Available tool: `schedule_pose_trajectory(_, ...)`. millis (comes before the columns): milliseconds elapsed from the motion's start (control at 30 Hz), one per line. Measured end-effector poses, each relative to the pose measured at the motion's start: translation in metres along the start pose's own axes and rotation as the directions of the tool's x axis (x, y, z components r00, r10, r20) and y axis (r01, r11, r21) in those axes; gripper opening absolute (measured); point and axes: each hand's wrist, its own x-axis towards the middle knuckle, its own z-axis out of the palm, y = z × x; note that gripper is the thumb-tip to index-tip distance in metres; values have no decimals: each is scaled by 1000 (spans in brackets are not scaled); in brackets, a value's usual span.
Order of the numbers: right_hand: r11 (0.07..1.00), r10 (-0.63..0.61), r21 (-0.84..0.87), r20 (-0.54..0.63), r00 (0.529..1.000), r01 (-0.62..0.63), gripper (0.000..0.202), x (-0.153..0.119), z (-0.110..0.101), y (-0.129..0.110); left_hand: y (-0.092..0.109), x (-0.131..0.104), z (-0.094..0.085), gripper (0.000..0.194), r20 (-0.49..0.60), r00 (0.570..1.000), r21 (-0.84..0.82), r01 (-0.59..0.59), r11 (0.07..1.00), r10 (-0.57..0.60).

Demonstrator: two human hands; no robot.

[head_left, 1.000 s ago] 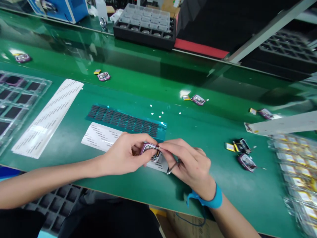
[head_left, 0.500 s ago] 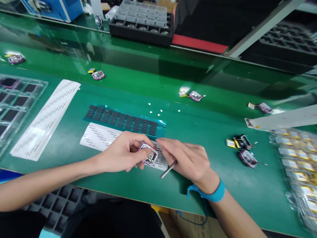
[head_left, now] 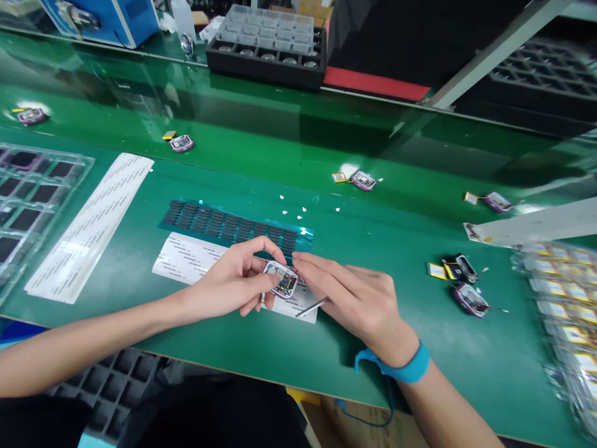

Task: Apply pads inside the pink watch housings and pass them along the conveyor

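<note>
Between the thumb and fingers of my left hand (head_left: 242, 277) is a small purple-rimmed device (head_left: 285, 283), its circuit board facing up. My right hand (head_left: 357, 302) touches or nearly touches the device's right edge with its fingertips, and a thin metal tool (head_left: 311, 307) sticks out from under its fingers. A blue band circles the right wrist. Beneath the hands lies a white printed sheet (head_left: 186, 258). Just behind it is a blue film strip (head_left: 214, 222) with rows of dark pieces.
Purple devices with yellow batteries lie along the green belt (head_left: 261, 149). Two open devices (head_left: 470, 298) sit to the right, beside a clear tray of batteries (head_left: 559, 298). At left are white strips (head_left: 88, 230) and a clear tray (head_left: 84, 163).
The device in my left hand has tilted so its board shows more. My left index finger has lifted, and the metal tool lies flatter. Some belt devices have shifted slightly.
</note>
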Motion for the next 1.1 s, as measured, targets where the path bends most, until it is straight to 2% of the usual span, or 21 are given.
schedule_pose_trajectory(200,1000,15,0,-4,1000,-15,30,-1,4,1,-5,4,-2,24,-63,997,35,-50,998,53)
schedule_pose_trajectory(500,995,82,66,-98,992,-76,27,-4,14,-3,-10,4,-1,24,-75,995,20,-59,998,60)
schedule_pose_trajectory(700,993,104,65,-135,985,-96,21,3,13,-3,-9,4,0,23,-89,995,12,-47,999,48)
schedule_pose_trajectory(800,992,106,87,-133,985,-95,19,4,12,-3,-7,4,0,21,-98,995,14,-34,999,36)
schedule_pose_trajectory(967,993,102,64,-115,988,-96,29,2,12,-2,-7,2,1,21,-96,995,21,-26,999,28)
schedule_pose_trajectory(1100,993,92,78,-73,993,-86,24,-1,12,-1,-8,2,1,21,-86,996,27,-34,999,36)
